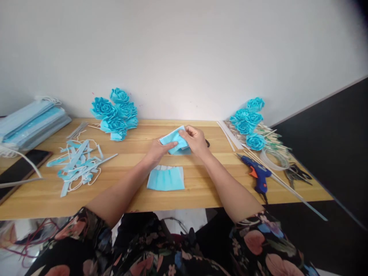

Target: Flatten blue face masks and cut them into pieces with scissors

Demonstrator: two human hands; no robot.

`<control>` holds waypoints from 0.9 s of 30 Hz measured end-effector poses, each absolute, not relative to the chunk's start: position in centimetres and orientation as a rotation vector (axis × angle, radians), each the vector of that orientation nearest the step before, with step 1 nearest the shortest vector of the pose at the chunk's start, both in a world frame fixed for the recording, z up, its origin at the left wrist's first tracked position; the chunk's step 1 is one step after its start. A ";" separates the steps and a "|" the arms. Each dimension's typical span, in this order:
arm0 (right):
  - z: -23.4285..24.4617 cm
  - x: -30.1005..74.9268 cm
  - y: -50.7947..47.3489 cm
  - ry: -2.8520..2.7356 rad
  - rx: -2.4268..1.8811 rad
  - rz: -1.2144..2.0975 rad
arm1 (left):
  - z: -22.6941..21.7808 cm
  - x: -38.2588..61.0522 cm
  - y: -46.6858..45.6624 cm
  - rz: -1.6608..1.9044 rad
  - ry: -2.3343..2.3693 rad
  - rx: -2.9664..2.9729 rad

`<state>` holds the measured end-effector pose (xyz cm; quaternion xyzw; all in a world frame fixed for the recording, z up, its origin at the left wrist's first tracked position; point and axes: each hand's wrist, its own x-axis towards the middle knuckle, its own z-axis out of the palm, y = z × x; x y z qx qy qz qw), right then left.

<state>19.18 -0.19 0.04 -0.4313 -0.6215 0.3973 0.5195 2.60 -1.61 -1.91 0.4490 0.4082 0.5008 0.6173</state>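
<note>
A piece of blue face-mask fabric (174, 138) is held up over the middle of the table between both hands. My left hand (159, 149) pinches its lower left side, thumb lying across the front. On the upper right edge my right hand (194, 138) grips it with thumb and bent fingers. Just below, partly covered, another blue piece shows on the wood. Nearer to me lies a flat blue piece of mask fabric (166, 178) with a pale upper edge. A dark curved handle (207, 143) peeks out beside my right hand; the rest is hidden.
Cut mask strips and ear loops (80, 161) lie left, near a phone (24, 168) and stacked face masks (34, 120). Blue fabric flowers (117, 111) stand at the back; more flowers (247, 120) sit right. A glue gun (258, 174), tape roll (274, 159) and pliers (297, 174) lie right.
</note>
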 end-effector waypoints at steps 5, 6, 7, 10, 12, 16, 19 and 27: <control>0.3 19.4 -0.2 -1.418 -1.071 0.798 | -1.7 2.5 -1.0 1.252 0.762 0.831; 0.3 19.4 -0.2 -1.413 -1.076 0.762 | -1.7 2.5 -0.9 1.274 0.736 0.801; 0.4 19.5 -0.2 -1.414 -1.079 0.729 | -1.7 2.4 -0.8 1.291 0.720 0.781; 0.5 19.5 -0.3 -1.408 -1.089 0.653 | -1.7 2.1 -0.7 1.304 0.709 0.747; 0.6 19.5 -0.4 -1.401 -1.094 0.622 | -1.8 2.0 -0.7 1.310 0.708 0.724; 0.6 19.6 -0.3 -1.367 -1.113 0.594 | -1.8 2.0 -0.7 1.314 0.710 0.720; 0.6 19.8 -0.1 -1.342 -1.118 0.603 | -1.9 2.0 -0.8 1.277 0.750 0.753; 0.7 20.8 0.2 -1.487 -1.166 0.341 | -1.8 1.8 -0.8 1.204 0.839 0.800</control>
